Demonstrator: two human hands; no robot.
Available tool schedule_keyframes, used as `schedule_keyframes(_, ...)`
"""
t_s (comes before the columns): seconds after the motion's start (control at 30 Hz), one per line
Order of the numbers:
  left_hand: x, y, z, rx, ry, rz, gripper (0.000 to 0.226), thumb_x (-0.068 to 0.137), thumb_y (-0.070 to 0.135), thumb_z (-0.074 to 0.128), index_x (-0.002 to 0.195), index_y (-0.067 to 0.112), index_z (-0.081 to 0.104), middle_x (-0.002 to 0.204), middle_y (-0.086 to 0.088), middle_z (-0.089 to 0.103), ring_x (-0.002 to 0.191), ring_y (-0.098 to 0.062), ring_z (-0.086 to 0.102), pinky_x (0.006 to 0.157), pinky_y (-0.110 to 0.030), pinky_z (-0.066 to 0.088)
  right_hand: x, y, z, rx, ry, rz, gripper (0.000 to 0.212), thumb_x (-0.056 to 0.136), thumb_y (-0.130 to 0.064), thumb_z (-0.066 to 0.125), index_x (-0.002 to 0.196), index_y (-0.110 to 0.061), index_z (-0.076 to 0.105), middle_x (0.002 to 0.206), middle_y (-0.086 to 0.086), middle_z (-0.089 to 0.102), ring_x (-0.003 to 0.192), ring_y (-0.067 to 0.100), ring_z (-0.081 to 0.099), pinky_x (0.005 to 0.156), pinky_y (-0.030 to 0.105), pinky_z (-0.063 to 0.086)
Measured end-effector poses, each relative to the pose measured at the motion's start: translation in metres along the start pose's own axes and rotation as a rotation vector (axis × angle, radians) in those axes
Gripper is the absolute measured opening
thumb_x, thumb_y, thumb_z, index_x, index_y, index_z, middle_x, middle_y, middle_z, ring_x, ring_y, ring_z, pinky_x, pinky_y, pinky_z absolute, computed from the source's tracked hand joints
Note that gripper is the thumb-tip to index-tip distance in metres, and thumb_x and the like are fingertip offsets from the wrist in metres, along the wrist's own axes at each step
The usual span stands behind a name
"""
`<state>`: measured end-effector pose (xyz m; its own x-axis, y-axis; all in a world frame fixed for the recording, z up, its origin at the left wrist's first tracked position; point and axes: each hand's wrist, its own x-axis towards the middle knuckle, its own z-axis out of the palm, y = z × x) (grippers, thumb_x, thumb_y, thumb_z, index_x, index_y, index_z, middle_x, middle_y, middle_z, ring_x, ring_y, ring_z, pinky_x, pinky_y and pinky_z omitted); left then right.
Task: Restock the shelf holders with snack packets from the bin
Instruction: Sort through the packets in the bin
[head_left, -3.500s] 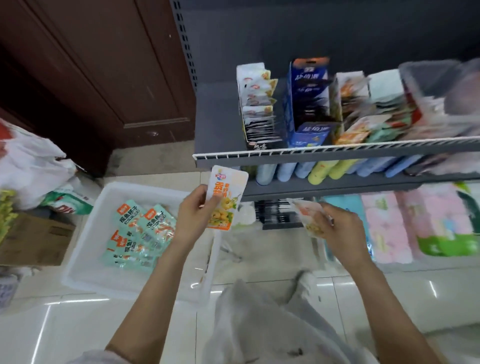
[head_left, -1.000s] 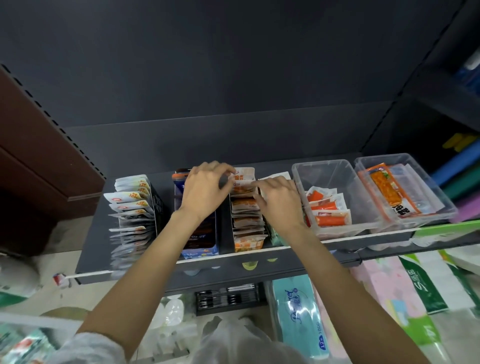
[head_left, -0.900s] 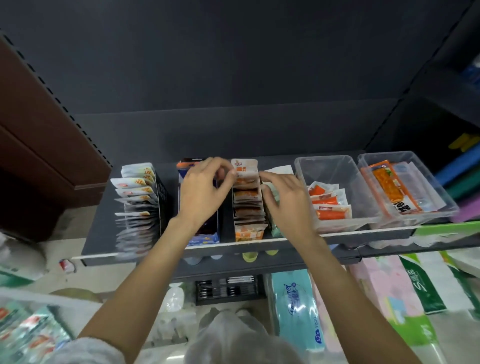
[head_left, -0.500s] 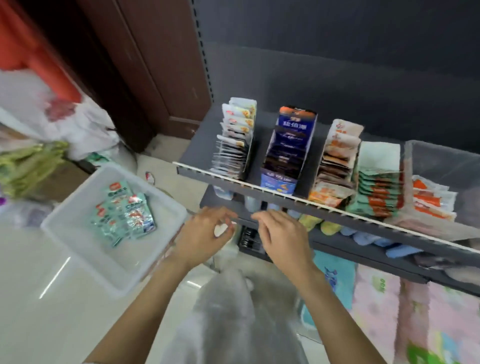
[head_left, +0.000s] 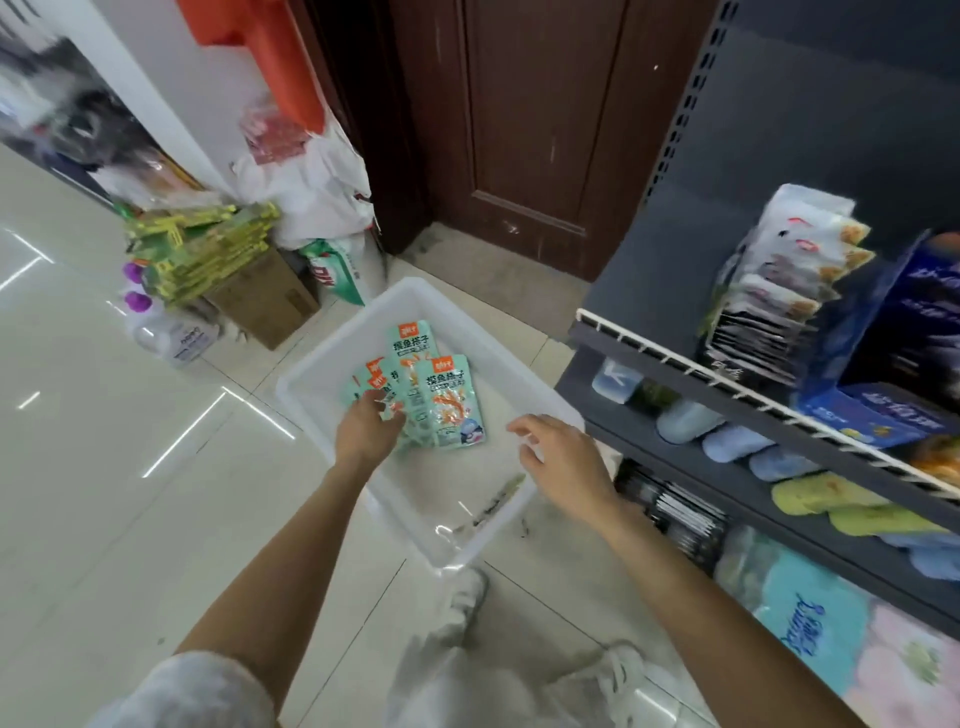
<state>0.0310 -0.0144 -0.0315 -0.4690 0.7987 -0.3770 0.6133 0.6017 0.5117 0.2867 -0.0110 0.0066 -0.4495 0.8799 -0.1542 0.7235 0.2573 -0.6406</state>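
A white plastic bin (head_left: 332, 358) sits on the tiled floor left of the shelf. Several mint-green snack packets (head_left: 449, 402) with orange labels lie inside it. My left hand (head_left: 366, 428) reaches into the bin and its fingertips touch the left side of the packets. My right hand (head_left: 563, 465) hovers over the bin's right rim, fingers loosely spread and holding nothing. On the dark shelf (head_left: 727, 384) at right, a holder of white snack packets (head_left: 784, 275) stands beside a blue box holder (head_left: 914, 332).
A cardboard box (head_left: 265, 301) topped with green-yellow packs, a white jug (head_left: 171, 332) and white plastic bags (head_left: 317, 187) stand against the wall to the left. A brown door (head_left: 524, 119) is behind the bin. Tissue packs (head_left: 815, 623) fill the bottom shelf.
The view has swung left and down from the shelf to the bin. Both hands dropped from the shelf front; my left hand now reaches onto the green packets.
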Motion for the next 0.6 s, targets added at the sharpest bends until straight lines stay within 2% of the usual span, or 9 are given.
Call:
schedule_keyframes(0.1, 0.043, -0.021, -0.001, 0.058, -0.013, 0.014, 0.057, 0.084, 0.037, 0.068, 0.13, 0.008, 0.05, 0.125, -0.013, 0.058, 0.113, -0.031, 0.055, 0.096, -0.039, 0.045, 0.048, -0.012, 0.035, 0.047, -0.045, 0.149, 0.031, 0.092, -0.016, 0.055, 0.123, -0.014, 0.055, 0.123, 0.004, 0.059, 0.111, 0.02, 0.056, 0.089, 0.031, 0.045)
schedule_keyframes(0.17, 0.063, -0.028, 0.003, 0.081, -0.03, 0.048, 0.058, 0.082, 0.036, 0.07, 0.129, 0.008, 0.051, 0.124, -0.013, 0.056, 0.114, -0.031, 0.053, 0.097, -0.04, 0.044, 0.074, -0.015, 0.056, 0.085, -0.045, 0.256, 0.034, 0.091, -0.015, 0.057, 0.125, -0.012, 0.053, 0.124, 0.007, 0.058, 0.113, 0.023, 0.055, 0.088, 0.03, 0.043)
schedule_keyframes(0.27, 0.088, -0.032, 0.014, 0.106, -0.068, 0.1, 0.053, 0.084, 0.035, 0.067, 0.127, 0.008, 0.052, 0.124, -0.013, 0.054, 0.114, -0.029, 0.051, 0.094, -0.041, 0.046, 0.106, -0.015, 0.083, 0.117, -0.026, 0.402, 0.038, 0.091, -0.017, 0.06, 0.126, -0.008, 0.05, 0.123, 0.009, 0.057, 0.11, 0.023, 0.055, 0.08, 0.024, 0.04)
schedule_keyframes(0.33, 0.098, -0.032, 0.023, 0.1, -0.086, 0.105, 0.057, 0.085, 0.039, 0.063, 0.132, 0.01, 0.047, 0.129, -0.012, 0.05, 0.12, -0.029, 0.046, 0.098, -0.043, 0.044, 0.123, -0.012, 0.1, 0.145, -0.006, 0.491, 0.044, 0.087, -0.022, 0.066, 0.125, -0.006, 0.049, 0.12, 0.01, 0.056, 0.109, 0.025, 0.055, 0.079, 0.025, 0.041)
schedule_keyframes(0.47, 0.112, -0.027, 0.034, 0.067, -0.064, 0.105, 0.063, 0.084, 0.039, 0.065, 0.135, 0.009, 0.041, 0.133, -0.01, 0.046, 0.127, -0.029, 0.038, 0.106, -0.045, 0.036, 0.148, -0.002, 0.128, 0.24, 0.048, 0.64, 0.064, 0.065, -0.037, 0.082, 0.115, -0.011, 0.05, 0.109, 0.006, 0.058, 0.099, 0.026, 0.059, 0.076, 0.033, 0.049)
schedule_keyframes(0.53, 0.117, -0.024, 0.04, 0.039, -0.059, 0.102, 0.064, 0.081, 0.037, 0.069, 0.133, 0.01, 0.042, 0.131, -0.01, 0.048, 0.124, -0.028, 0.04, 0.103, -0.045, 0.039, 0.151, 0.0, 0.136, 0.256, 0.086, 0.698, 0.064, 0.064, -0.035, 0.084, 0.112, -0.013, 0.048, 0.108, 0.002, 0.06, 0.096, 0.022, 0.06, 0.073, 0.032, 0.046)
schedule_keyframes(0.6, 0.122, -0.021, 0.045, 0.067, -0.054, 0.099, 0.069, 0.079, 0.038, 0.071, 0.133, 0.009, 0.041, 0.128, -0.01, 0.05, 0.121, -0.028, 0.043, 0.099, -0.045, 0.042, 0.148, 0.002, 0.14, 0.238, 0.105, 0.714, 0.055, 0.069, -0.032, 0.082, 0.108, -0.013, 0.047, 0.103, -0.001, 0.061, 0.089, 0.019, 0.06, 0.066, 0.029, 0.041)
